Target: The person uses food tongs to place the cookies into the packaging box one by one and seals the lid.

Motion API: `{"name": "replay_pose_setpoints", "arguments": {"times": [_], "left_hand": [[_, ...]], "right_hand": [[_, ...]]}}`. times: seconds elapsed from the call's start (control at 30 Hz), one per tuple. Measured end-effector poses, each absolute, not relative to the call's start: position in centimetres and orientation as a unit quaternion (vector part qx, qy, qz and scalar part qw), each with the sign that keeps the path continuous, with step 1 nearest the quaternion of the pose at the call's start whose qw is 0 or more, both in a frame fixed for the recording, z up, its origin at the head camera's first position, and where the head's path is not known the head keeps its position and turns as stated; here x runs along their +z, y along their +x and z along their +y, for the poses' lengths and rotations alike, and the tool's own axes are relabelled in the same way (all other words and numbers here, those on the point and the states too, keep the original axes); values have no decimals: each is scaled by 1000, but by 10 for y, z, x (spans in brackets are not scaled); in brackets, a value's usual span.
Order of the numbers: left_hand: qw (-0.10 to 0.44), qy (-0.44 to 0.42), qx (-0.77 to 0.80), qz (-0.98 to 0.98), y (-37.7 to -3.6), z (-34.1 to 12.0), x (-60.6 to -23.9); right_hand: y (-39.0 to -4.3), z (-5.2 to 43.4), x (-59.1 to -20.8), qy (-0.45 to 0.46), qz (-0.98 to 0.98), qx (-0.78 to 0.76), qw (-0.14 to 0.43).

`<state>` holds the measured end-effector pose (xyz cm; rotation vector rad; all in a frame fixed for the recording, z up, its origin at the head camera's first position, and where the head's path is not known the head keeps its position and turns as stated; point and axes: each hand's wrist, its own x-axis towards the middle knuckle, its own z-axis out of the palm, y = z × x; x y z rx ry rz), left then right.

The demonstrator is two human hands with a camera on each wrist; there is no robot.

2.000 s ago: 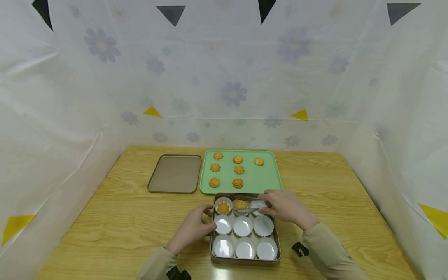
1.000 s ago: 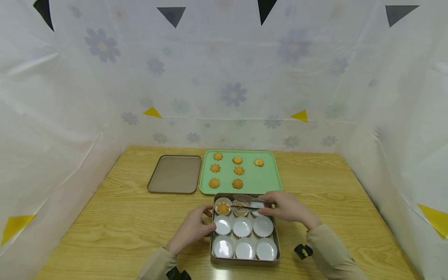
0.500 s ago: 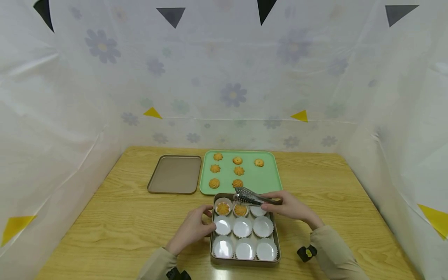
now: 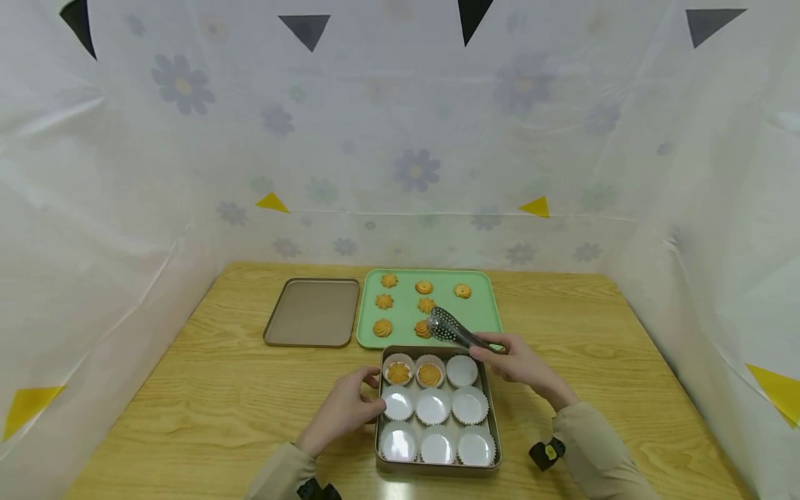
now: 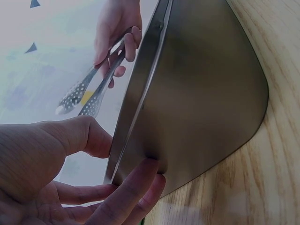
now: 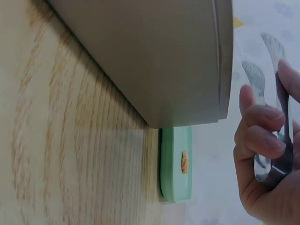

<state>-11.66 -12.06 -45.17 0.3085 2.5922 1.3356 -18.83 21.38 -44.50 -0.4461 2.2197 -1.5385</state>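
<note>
Still early, by the look of it: counting nine paper cups (image 4: pixel 432 405) in the deep tin (image 4: pixel 437 469), with just two filled, both in the far row, by a star-shaped cookie (image 4: pixel 398 373) and a round cookie (image 4: pixel 429 376). Leaves seven cups to fill: far-right one plus both nearer rows. Also leaves seven cookies (image 4: pixel 384 301) on the green tray (image 4: pixel 481 316), so matches up at one per cup. Holding metal tongs (image 4: pixel 446 326) in right hand (image 4: pixel 519 362), with fingers (image 6: pixel 265 141) curled round the handle, tips apart and nothing visible between them. Hovering over the tray's near part, half hiding the near middle cookie (image 4: pixel 421 329). Bracing the tin with left hand (image 4: pixel 342 410), gripping the left wall between thumb and fingers. On edges: must clear the tin's raised far wall and the tray's low lip, but only a short hop. Can't tell if touching there. Should mind neighbouring cups, packed tight. Got bare tabletop (image 4: pixel 562 312) to the right; less on the left, beside the brown tray (image 4: pixel 312 312).
</note>
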Motion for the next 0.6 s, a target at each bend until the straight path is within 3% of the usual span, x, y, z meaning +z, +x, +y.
{"name": "replay_pose_setpoints", "arguments": {"times": [0.33, 0.6], "left_hand": [[105, 103, 457, 877, -116, -120, -452], [105, 105, 456, 878, -116, -121, -453]], "right_hand": [[-190, 211, -445, -86, 830, -541, 106], [-198, 206, -449, -89, 890, -447, 12]]}}
